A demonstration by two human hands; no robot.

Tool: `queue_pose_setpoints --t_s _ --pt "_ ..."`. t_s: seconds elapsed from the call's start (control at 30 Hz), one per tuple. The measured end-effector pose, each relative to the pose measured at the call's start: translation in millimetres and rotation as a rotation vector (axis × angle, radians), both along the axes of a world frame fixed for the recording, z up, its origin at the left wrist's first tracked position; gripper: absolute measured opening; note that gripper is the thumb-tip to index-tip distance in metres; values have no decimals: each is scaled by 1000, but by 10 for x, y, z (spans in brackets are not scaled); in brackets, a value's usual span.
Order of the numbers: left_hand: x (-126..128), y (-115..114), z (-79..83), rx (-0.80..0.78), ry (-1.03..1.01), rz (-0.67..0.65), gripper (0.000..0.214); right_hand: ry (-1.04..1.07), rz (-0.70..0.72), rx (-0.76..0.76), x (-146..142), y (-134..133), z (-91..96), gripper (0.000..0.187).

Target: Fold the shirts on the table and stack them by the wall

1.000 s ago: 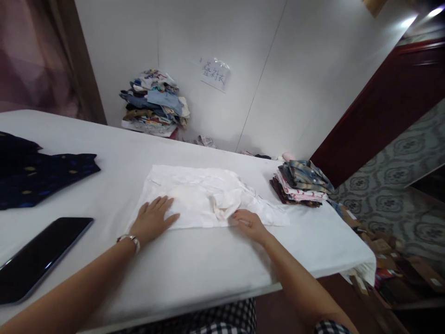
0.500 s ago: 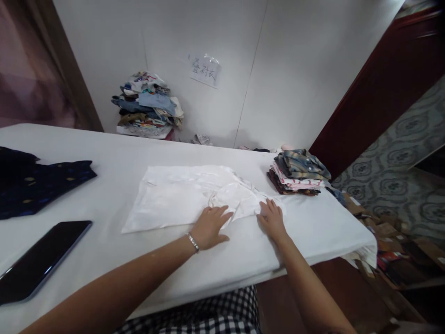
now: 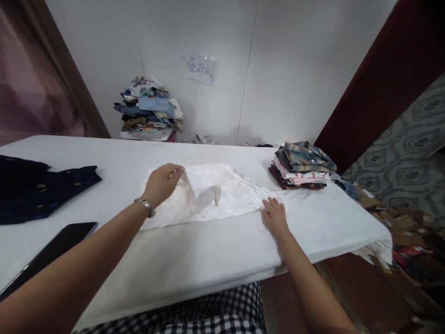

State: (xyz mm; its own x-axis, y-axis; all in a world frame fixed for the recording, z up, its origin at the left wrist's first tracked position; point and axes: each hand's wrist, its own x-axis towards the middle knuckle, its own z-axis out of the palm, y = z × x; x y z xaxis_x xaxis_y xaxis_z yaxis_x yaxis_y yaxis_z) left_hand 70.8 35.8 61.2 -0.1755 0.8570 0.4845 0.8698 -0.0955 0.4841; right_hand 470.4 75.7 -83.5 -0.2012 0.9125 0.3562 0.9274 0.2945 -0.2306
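A white shirt (image 3: 239, 197) lies on the white-covered table (image 3: 222, 250), partly folded into a long shape. My left hand (image 3: 162, 183), with a silver bracelet at the wrist, is raised over the shirt's left part. Its fingers pinch a lifted piece of the shirt, likely a sleeve, which hangs curled below them. At the shirt's right end my right hand (image 3: 274, 214) rests flat, fingers stretched over the fabric and the table cover.
Folded shirts (image 3: 302, 167) are stacked at the table's right end. A dark patterned garment (image 3: 45, 188) and a phone (image 3: 52, 250) lie on the left. Behind the table is a tall clothes pile (image 3: 149, 111); a paper sign (image 3: 200, 68) hangs on the wall.
My left hand has moved left and up, lifting a piece of the shirt that lay flat before. My right hand stays at the shirt's right end. The view has shifted slightly.
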Motion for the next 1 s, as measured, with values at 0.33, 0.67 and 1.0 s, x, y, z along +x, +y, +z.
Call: queue_pose_setpoints --t_s 0.33,0.67,1.0 --pt "-949 -466 -247 -15 397 93 29 -31 0 34 21 15 -66 39" --pt "-837 -231 356 114 470 114 22 -64 20 22 1 -2 -21 39" --pt "-939 -680 -422 -153 595 42 26 -84 30 18 14 -28 -42 41"
